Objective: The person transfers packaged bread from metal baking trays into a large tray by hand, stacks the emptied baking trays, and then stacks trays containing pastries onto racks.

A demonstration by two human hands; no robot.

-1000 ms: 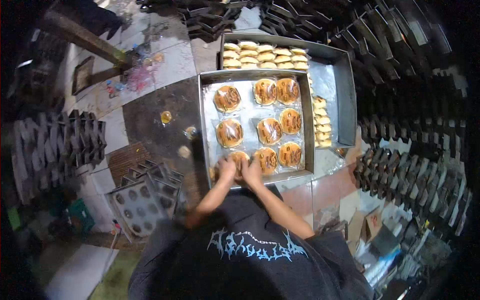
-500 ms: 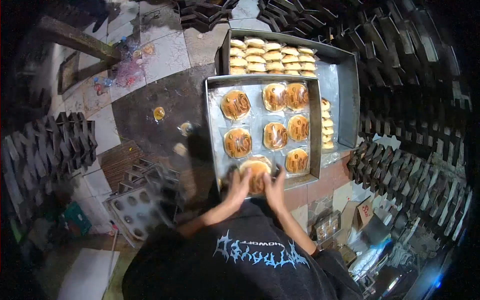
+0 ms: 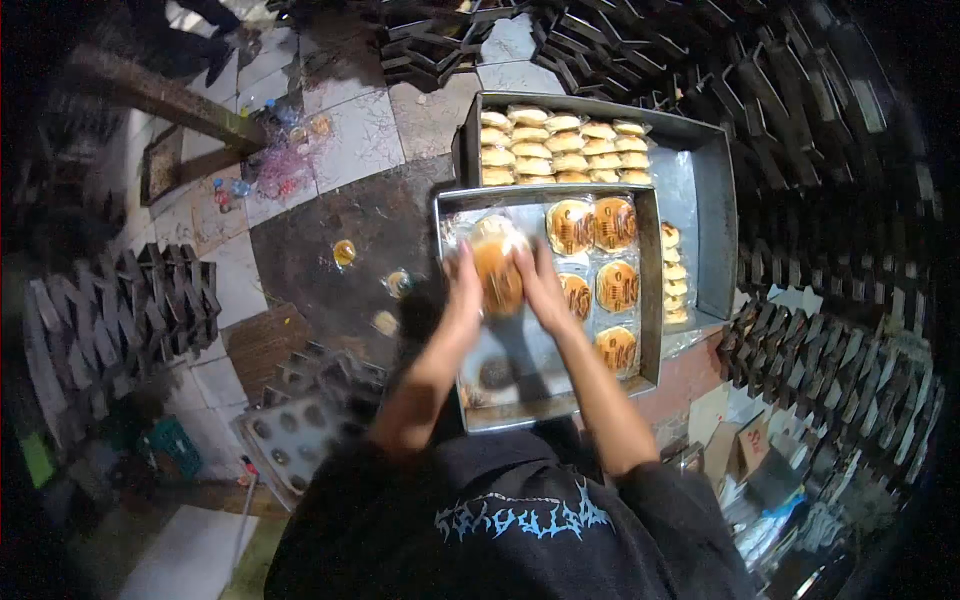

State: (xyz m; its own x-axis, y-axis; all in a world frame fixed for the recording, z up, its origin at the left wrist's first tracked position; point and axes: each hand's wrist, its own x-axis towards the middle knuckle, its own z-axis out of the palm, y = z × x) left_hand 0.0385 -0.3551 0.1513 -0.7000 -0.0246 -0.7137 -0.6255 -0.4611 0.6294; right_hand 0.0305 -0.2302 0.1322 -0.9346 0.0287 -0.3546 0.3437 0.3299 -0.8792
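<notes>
Between my two hands is a stack of round, plastic-wrapped buns (image 3: 500, 278) with brown markings on top, slightly blurred. My left hand (image 3: 463, 292) presses on its left side and my right hand (image 3: 542, 288) on its right, fingers pointing away from me. Both hands are above the left half of a shallow metal tray (image 3: 648, 280). More wrapped buns (image 3: 616, 287) lie in that tray's right part, and my right hand partly covers one of them. How many buns are in the stack I cannot tell.
Behind and under the tray sits a larger metal box (image 3: 715, 230) with stacked rows of wrapped buns (image 3: 565, 145). Racks of dark metal moulds (image 3: 830, 380) stand on both sides. A moulded pan (image 3: 285, 440) is at lower left. A person's feet (image 3: 218, 55) show at top left.
My hands have moved away from my body with the bun stack, from the tray's near edge towards its far left. The left-column buns have left their places, and the view has shifted.
</notes>
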